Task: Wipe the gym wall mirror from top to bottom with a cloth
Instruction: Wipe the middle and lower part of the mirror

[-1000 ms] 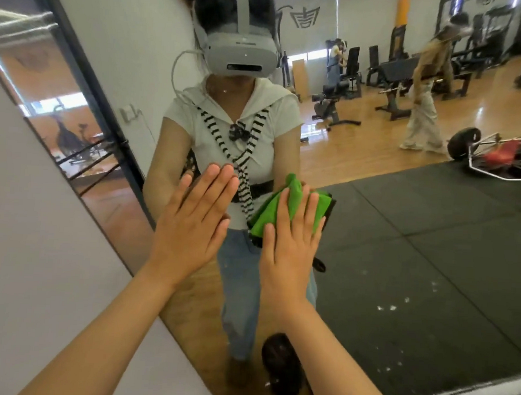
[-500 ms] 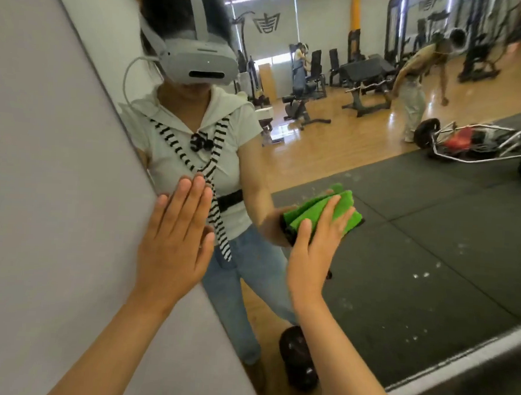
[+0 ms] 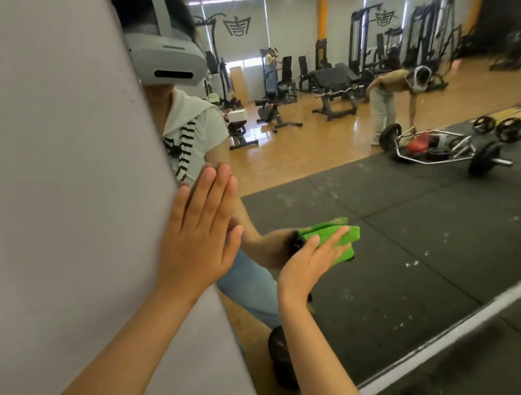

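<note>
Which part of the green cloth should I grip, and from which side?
The green cloth lies flat under the straight fingers of the right hand on the mirror. Probably pinch its free folded edge beyond the fingertips, from the right.

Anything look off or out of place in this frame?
White flecks dot the black mat reflected in the mirror; whether they are on the mat or on the mirror is unclear. Otherwise the right hand presses the cloth flat, as expected.

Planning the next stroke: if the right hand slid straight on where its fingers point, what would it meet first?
Probably nothing: the right hand presses the green cloth on the mirror, fingers pointing up-right, and only bare glass seems to lie ahead.
</note>
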Demonstrator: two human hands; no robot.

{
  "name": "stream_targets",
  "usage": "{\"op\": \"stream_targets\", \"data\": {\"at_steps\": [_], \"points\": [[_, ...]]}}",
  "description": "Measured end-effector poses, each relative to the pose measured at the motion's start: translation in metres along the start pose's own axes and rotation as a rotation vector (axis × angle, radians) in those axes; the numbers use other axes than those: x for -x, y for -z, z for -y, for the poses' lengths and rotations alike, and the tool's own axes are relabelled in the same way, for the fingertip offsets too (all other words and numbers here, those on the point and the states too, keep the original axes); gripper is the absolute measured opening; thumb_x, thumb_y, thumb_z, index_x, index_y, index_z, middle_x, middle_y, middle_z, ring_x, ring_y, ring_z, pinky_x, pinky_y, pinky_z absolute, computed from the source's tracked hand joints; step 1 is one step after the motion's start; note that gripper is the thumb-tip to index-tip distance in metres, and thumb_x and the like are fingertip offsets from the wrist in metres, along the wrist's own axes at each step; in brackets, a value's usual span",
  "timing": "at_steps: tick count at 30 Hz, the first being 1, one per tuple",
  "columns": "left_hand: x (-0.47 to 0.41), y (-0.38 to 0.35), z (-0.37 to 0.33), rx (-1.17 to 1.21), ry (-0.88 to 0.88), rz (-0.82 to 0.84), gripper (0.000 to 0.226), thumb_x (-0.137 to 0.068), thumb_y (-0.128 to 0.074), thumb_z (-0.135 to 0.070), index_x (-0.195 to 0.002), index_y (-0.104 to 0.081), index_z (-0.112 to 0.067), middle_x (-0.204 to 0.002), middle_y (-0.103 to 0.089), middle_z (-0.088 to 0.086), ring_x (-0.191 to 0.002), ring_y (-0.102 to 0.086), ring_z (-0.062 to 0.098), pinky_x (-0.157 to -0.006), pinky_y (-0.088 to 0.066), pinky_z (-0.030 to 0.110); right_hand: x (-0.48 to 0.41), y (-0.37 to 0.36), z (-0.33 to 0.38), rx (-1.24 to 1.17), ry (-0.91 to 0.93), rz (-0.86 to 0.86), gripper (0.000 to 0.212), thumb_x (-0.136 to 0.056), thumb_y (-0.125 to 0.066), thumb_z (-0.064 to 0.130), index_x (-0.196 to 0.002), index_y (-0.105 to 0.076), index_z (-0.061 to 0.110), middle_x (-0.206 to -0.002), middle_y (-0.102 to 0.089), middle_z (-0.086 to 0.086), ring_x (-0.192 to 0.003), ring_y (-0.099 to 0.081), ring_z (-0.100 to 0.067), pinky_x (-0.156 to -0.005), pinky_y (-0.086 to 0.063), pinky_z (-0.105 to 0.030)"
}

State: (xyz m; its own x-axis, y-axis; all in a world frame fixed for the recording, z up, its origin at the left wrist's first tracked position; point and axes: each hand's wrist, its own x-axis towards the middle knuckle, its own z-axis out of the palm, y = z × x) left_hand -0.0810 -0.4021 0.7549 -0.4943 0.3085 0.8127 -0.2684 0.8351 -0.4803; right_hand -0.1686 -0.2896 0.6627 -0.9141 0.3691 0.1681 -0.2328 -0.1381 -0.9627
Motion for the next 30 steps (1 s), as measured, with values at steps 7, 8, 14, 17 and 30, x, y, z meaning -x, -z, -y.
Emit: {"op": "stream_targets", "data": {"at_steps": [7, 8, 14, 17, 30], "points": [[-0.001, 0.009, 0.003, 0.079, 0.002, 0.054, 0.071, -0.099, -0.040, -0.028, -0.159, -0.010, -0.005, -0.166, -0.007, 0.006, -0.155, 0.001, 0.021, -0.126, 0.000, 0.040, 0.004, -0.016, 0.035, 0.153, 0.616, 0.183, 0.053, -0.107, -0.020, 0.042, -0.157, -0.004, 0.033, -0.164, 0.000, 0.003, -0.152, 0.008, -0.014, -0.124, -0.002, -0.039], [0.000, 0.011, 0.003, 0.099, 0.009, 0.057, 0.071, -0.098, -0.042, -0.026, -0.159, -0.012, -0.006, -0.166, -0.009, 0.006, -0.155, -0.001, 0.021, -0.126, -0.001, 0.040, -0.001, -0.011, 0.022, 0.189, 0.657, 0.183, 0.053, -0.107, -0.018, 0.045, -0.157, -0.005, 0.036, -0.164, -0.003, 0.003, -0.153, 0.005, -0.016, -0.123, -0.004, -0.040], [0.043, 0.015, -0.001, 0.153, 0.170, 0.068, 0.070, -0.096, -0.044, -0.024, -0.158, -0.016, -0.006, -0.168, 0.003, 0.001, -0.155, -0.001, 0.019, -0.126, -0.002, 0.040, 0.021, 0.015, -0.048, 0.200, 0.323, 0.151, 0.055, -0.103, -0.013, 0.058, -0.154, -0.004, 0.040, -0.164, 0.003, 0.007, -0.150, 0.011, -0.004, -0.122, -0.007, -0.040], [0.060, 0.013, -0.003, 0.157, 0.204, 0.072, 0.069, -0.096, -0.044, -0.023, -0.157, -0.017, -0.005, -0.168, 0.006, -0.001, -0.155, 0.000, 0.017, -0.126, -0.001, 0.038, 0.034, 0.011, -0.042, 0.130, 0.140, 0.131, 0.055, -0.100, -0.018, 0.053, -0.150, -0.006, 0.036, -0.164, 0.005, 0.000, -0.151, 0.013, -0.010, -0.123, -0.005, -0.040], [0.082, 0.001, 0.019, 0.145, 0.146, 0.010, 0.065, -0.100, -0.034, -0.019, -0.161, -0.009, -0.015, -0.168, 0.005, -0.003, -0.155, 0.001, 0.015, -0.125, 0.002, 0.038, 0.051, 0.000, -0.036, 0.413, 1.003, 0.413, 0.052, -0.107, -0.025, 0.031, -0.157, -0.011, 0.035, -0.166, 0.003, 0.009, -0.153, 0.000, -0.017, -0.123, 0.001, -0.044]]}}
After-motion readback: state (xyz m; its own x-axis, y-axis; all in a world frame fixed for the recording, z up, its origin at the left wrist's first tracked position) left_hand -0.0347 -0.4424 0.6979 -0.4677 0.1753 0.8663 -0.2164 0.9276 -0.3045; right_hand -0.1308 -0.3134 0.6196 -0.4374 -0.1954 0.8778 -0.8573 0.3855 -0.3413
